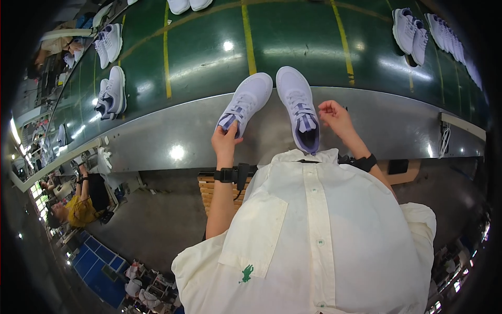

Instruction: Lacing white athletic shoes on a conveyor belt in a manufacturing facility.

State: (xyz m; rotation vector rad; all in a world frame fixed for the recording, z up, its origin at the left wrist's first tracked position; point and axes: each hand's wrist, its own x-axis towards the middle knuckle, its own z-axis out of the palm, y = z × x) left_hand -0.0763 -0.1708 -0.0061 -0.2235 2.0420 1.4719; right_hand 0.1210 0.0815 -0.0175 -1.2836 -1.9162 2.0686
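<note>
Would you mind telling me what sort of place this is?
Most likely a shoe factory assembly line: pairs of white lace-up sneakers ride a long green conveyor belt, and the left hand grips one pale lilac sneaker.

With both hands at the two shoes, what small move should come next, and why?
Probably the right hand should close on the right shoe: the hand hovers beside its laces, apparently not gripping, while the left hand already pinches the left shoe at its tongue.

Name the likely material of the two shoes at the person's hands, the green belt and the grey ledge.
Two shoes: likely pale knit or mesh fabric, matte, with laces. Green belt: probably rubber or plastic, glossy with lamp glare. Grey ledge: looks like brushed metal with a dull sheen.
</note>
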